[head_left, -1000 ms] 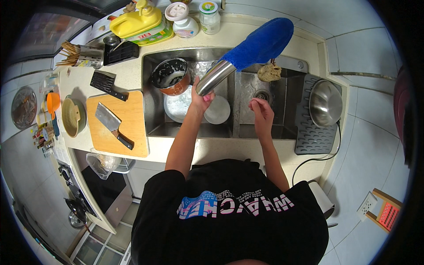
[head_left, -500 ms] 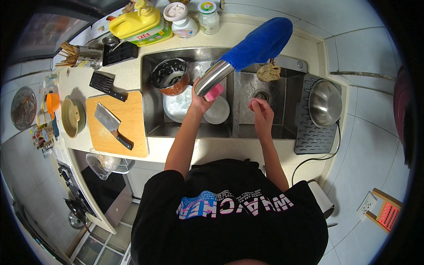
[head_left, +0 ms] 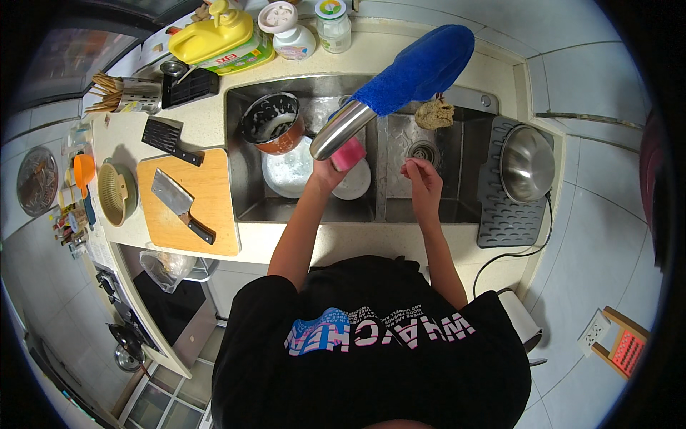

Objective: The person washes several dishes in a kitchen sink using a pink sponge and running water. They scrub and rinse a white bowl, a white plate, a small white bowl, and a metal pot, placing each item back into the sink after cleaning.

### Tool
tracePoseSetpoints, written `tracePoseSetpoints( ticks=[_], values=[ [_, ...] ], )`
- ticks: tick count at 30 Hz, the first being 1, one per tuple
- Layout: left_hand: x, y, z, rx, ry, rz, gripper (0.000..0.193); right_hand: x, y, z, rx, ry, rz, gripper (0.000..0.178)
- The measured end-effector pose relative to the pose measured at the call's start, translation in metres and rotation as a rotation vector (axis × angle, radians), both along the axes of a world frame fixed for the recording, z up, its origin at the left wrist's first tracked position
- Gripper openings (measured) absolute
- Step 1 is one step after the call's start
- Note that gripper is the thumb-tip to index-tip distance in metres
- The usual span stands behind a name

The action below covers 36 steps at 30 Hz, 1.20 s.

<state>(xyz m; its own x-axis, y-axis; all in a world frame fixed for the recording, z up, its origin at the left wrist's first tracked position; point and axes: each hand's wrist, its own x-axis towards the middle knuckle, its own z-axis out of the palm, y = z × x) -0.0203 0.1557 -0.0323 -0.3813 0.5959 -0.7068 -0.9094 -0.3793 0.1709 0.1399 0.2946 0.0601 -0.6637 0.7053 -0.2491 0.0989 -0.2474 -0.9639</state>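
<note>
My left hand (head_left: 325, 176) is closed around a pink sponge (head_left: 348, 154), under the steel tap spout (head_left: 344, 130). A blue cloth (head_left: 418, 70) is wrapped over the rest of the tap. Beneath this hand, in the left basin, lie a white plate (head_left: 284, 171) and a smaller white dish (head_left: 354, 182), both partly hidden. Beside them a brown-red pot (head_left: 274, 123) with white suds inside leans in the basin. Over the right basin, near the drain (head_left: 423, 152), my right hand (head_left: 424, 180) has its fingers pinched together; what they hold, if anything, cannot be made out.
Left of the steel sink (head_left: 381, 207), a cleaver (head_left: 181, 204) lies on a wooden board (head_left: 158, 230), below a black slotted turner (head_left: 171, 141). Bottles and a jar (head_left: 333, 28) line the back. A steel bowl (head_left: 527, 164) rests on a grey mat (head_left: 506, 227) at right.
My left hand has dropped slightly and turned, so the pink sponge shows more of its face. My right hand stays almost in place, still pinched.
</note>
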Motion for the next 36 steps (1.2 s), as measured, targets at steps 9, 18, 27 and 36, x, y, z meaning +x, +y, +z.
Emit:
tracePoseSetpoints(
  ticks=[9, 18, 27, 36],
  values=[
    [-0.009, -0.008, 0.019, 0.124, -0.041, 0.017, 0.064, 0.000, 0.001, -0.001, 0.008, 0.002, 0.009, 0.014],
    [0.002, -0.026, 0.031, 0.197, -0.126, 0.134, 0.060, 0.002, 0.004, 0.001, 0.006, 0.002, 0.006, 0.014],
    [0.002, -0.042, 0.037, 0.125, -0.116, 0.121, 0.061, 0.002, 0.004, -0.008, -0.014, 0.031, 0.012, 0.014],
    [-0.016, -0.034, 0.044, 0.263, -0.049, 0.123, 0.071, 0.002, 0.006, -0.004, -0.003, -0.004, 0.017, 0.013]
  ],
)
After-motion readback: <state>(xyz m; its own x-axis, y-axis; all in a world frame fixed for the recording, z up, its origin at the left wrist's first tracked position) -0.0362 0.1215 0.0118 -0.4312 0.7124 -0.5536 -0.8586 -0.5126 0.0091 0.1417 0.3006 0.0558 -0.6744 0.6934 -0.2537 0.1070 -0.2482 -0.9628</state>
